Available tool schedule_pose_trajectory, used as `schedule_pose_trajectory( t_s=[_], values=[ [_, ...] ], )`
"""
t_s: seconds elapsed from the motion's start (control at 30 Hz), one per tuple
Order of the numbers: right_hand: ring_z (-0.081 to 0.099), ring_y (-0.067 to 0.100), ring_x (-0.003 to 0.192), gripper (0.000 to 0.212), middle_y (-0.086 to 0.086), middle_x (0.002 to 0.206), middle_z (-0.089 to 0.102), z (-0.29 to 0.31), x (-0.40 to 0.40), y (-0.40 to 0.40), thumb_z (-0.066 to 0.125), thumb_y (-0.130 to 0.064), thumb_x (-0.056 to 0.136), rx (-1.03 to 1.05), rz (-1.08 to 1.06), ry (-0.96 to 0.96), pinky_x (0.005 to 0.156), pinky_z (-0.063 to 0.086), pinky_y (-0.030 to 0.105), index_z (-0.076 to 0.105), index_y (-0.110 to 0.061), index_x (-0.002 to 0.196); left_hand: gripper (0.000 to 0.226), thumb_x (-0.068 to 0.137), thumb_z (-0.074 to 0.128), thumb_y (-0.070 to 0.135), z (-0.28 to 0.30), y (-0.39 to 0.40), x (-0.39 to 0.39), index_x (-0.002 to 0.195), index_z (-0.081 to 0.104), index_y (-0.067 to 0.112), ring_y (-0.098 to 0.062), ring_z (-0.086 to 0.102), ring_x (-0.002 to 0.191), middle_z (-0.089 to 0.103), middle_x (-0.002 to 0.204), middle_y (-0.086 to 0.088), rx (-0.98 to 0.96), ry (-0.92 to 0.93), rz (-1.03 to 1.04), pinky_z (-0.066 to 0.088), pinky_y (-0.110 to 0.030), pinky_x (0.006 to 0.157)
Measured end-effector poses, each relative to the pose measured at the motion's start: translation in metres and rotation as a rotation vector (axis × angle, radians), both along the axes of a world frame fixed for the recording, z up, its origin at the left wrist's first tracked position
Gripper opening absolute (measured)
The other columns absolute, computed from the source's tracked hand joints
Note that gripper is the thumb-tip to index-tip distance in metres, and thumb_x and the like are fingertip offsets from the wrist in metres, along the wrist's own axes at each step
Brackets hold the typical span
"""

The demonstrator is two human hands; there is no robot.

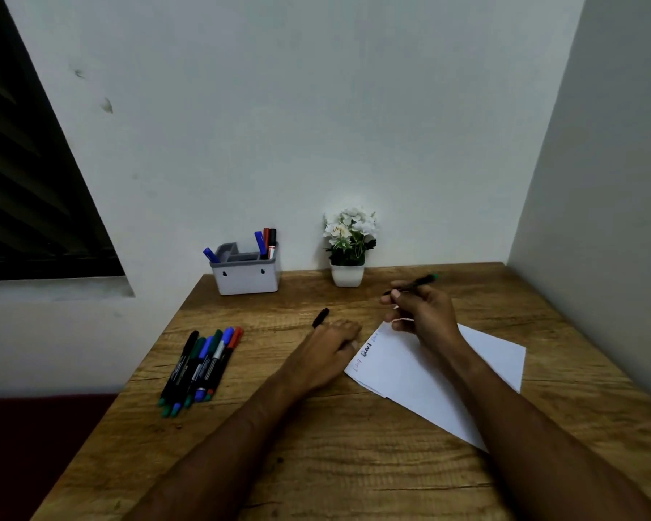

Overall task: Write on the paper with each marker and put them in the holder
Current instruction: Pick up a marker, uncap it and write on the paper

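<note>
My right hand [423, 314] grips an uncapped black marker [416, 283] with a green end, held above the top edge of the white paper [436, 374]. The paper lies skewed on the wooden desk and carries a few written words near its left corner. My left hand [329, 349] rests at the paper's left edge and holds a black marker cap [321, 317] that sticks out past the fingers. Several capped markers [200, 366] lie in a row at the left. The grey holder [244, 274] stands at the back with a few markers in it.
A small white pot of white flowers [349, 250] stands right of the holder against the wall. The wooden desk [354, 464] sits in a corner, with a wall close on the right. A dark window is at the far left.
</note>
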State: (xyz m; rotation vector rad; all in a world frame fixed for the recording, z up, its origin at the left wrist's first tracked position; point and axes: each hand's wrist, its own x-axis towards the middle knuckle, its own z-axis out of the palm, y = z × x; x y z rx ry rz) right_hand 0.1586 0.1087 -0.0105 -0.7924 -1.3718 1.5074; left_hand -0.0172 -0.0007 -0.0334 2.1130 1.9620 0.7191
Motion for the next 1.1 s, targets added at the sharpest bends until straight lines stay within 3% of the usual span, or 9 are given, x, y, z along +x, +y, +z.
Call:
schedule_pose_trajectory(
  t_s=[0.1, 0.33, 0.47, 0.63, 0.77, 0.93, 1.0, 1.1],
  values=[
    [0.061, 0.019, 0.049, 0.012, 0.018, 0.086, 0.077, -0.005, 0.007, 0.004, 0.070, -0.009, 0.096, 0.081, -0.065, -0.074, 0.044, 0.048, 0.026, 0.072, 0.002, 0.099, 0.048, 0.104, 0.038, 0.032, -0.005, 0.001, -0.001, 0.151, 0.038, 0.019, -0.013, 0.024, 0.148, 0.034, 0.158, 0.002, -0.090, 0.054, -0.007, 0.020, -0.034, 0.121],
    [0.062, 0.025, 0.053, 0.013, 0.017, 0.080, 0.078, -0.017, 0.015, 0.005, 0.074, -0.006, 0.092, 0.122, -0.060, -0.199, 0.050, 0.050, 0.031, 0.073, 0.005, 0.097, 0.050, 0.105, 0.038, 0.035, -0.005, 0.000, -0.001, 0.152, 0.035, 0.020, -0.011, 0.019, 0.149, 0.029, 0.160, 0.002, -0.081, 0.016, -0.009, 0.014, -0.028, 0.118],
    [0.059, 0.030, 0.055, 0.012, 0.021, 0.074, 0.075, -0.019, 0.012, 0.000, 0.069, 0.000, 0.092, 0.103, -0.010, -0.192, 0.050, 0.049, 0.031, 0.069, 0.012, 0.092, 0.051, 0.105, 0.039, 0.028, -0.004, -0.001, 0.000, 0.154, 0.029, 0.020, -0.009, 0.011, 0.150, 0.020, 0.163, 0.004, -0.071, 0.066, -0.052, 0.003, -0.018, 0.112],
    [0.060, 0.031, 0.056, 0.010, 0.026, 0.075, 0.071, -0.015, 0.011, -0.003, 0.066, 0.004, 0.090, 0.126, 0.042, -0.215, 0.048, 0.051, 0.030, 0.076, 0.005, 0.093, 0.054, 0.103, 0.040, 0.020, -0.011, -0.001, -0.003, 0.156, 0.025, 0.021, -0.006, 0.004, 0.151, 0.015, 0.164, 0.005, -0.088, 0.111, -0.130, -0.004, -0.032, 0.124],
    [0.062, 0.019, 0.059, 0.016, 0.018, 0.070, 0.070, -0.015, 0.011, 0.003, 0.069, 0.009, 0.082, 0.192, 0.011, -0.321, 0.055, 0.052, 0.027, 0.079, -0.002, 0.087, 0.054, 0.105, 0.037, 0.021, -0.012, -0.003, -0.004, 0.156, 0.021, 0.023, -0.005, 0.001, 0.150, 0.012, 0.164, 0.007, -0.058, 0.127, -0.142, -0.010, -0.017, 0.116],
    [0.068, 0.010, 0.062, 0.016, 0.009, 0.074, 0.074, -0.020, 0.007, 0.014, 0.070, 0.007, 0.079, 0.322, -0.040, -0.438, 0.060, 0.055, 0.028, 0.077, -0.007, 0.080, 0.054, 0.106, 0.035, 0.022, -0.014, -0.003, -0.003, 0.157, 0.017, 0.024, -0.001, -0.001, 0.149, 0.010, 0.164, 0.008, -0.053, 0.159, -0.137, -0.011, -0.019, 0.119],
    [0.069, 0.005, 0.066, 0.017, 0.009, 0.077, 0.076, -0.021, 0.005, 0.017, 0.070, 0.007, 0.080, 0.374, -0.030, -0.472, 0.062, 0.055, 0.024, 0.079, -0.007, 0.081, 0.054, 0.106, 0.034, 0.023, -0.015, -0.002, -0.004, 0.157, 0.016, 0.025, 0.005, -0.004, 0.145, 0.008, 0.164, 0.010, -0.050, 0.171, -0.141, -0.013, -0.012, 0.113],
    [0.071, 0.003, 0.074, 0.015, 0.004, 0.080, 0.077, -0.022, 0.003, 0.018, 0.070, 0.005, 0.081, 0.425, -0.005, -0.504, 0.067, 0.055, 0.018, 0.080, -0.005, 0.085, 0.055, 0.106, 0.035, 0.024, -0.018, 0.000, -0.006, 0.157, 0.016, 0.025, 0.002, -0.003, 0.147, 0.009, 0.164, 0.008, -0.052, 0.180, -0.148, -0.011, -0.016, 0.117]
  ],
)
